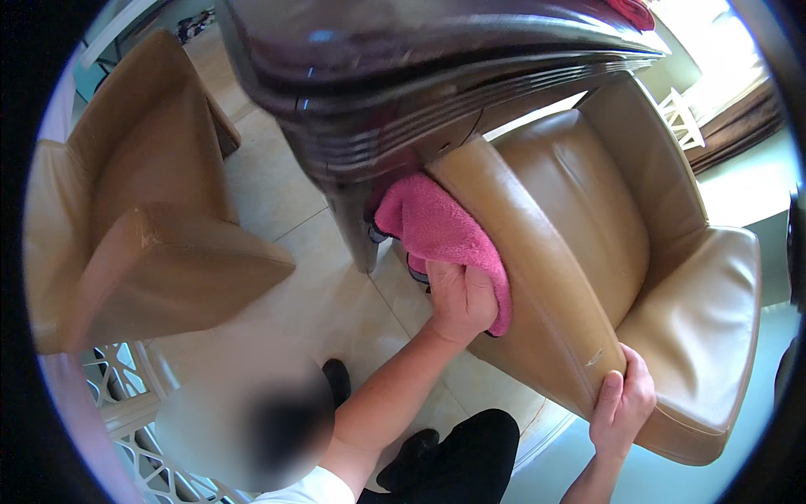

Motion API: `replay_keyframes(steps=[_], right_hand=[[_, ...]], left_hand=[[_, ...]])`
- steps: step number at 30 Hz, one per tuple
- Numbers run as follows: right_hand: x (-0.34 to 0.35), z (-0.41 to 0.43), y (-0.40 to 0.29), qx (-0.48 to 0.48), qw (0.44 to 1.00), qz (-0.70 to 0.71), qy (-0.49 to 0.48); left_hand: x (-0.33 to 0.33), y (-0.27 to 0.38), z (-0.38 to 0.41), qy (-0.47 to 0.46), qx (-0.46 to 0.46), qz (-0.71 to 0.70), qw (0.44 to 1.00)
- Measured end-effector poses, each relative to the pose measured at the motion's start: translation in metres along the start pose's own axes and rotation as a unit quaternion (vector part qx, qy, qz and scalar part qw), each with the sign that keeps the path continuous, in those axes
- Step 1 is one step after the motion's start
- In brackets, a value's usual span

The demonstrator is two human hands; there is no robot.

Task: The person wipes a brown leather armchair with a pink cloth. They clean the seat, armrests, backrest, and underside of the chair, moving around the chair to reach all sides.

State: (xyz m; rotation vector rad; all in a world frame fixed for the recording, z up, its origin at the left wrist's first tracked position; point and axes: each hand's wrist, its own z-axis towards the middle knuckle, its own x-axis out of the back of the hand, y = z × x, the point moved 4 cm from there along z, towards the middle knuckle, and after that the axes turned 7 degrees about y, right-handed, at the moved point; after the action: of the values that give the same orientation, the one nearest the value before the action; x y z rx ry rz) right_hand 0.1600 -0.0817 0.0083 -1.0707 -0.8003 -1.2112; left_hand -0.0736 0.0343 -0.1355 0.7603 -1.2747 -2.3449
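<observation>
My left hand is shut on a pink terry cloth and presses it to the outer side of a tan leather armchair's armrest. Part of the fingers is hidden under the cloth. At the rear end of that armrest, my right hand grips the rounded edge, thumb on the outer side and fingers over the top. A small worn scuff shows in the leather close to the right thumb. The chair's seat cushion and backrest lie to the right.
A glossy dark wooden table stands at the top, its leg close to the cloth. Another tan armchair is on the left. Beneath are floor tiles. White lattice panels stand at lower left, beside a blurred patch.
</observation>
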Motion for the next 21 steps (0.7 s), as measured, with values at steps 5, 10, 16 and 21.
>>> replay_keyframes(steps=[5, 10, 16, 21], right_hand=[[-0.007, -0.014, -0.010, 0.070, 0.992, -0.076, 0.079], [-0.043, -0.042, -0.046, 0.181, 0.946, -0.145, 0.225], [-0.119, -0.085, -0.088, 0.354, 0.926, 0.115, 0.068], [-0.121, -0.049, -0.109, 0.377, 0.923, 0.068, 0.025]], left_hand=[[0.008, -0.016, -0.017, 0.007, -0.054, 0.079, 0.995], [0.015, -0.036, -0.079, -0.111, 0.027, 0.088, 0.990], [0.009, -0.016, -0.137, -0.185, -0.050, 0.055, 0.980], [-0.017, -0.055, -0.109, -0.106, -0.046, 0.064, 0.991]])
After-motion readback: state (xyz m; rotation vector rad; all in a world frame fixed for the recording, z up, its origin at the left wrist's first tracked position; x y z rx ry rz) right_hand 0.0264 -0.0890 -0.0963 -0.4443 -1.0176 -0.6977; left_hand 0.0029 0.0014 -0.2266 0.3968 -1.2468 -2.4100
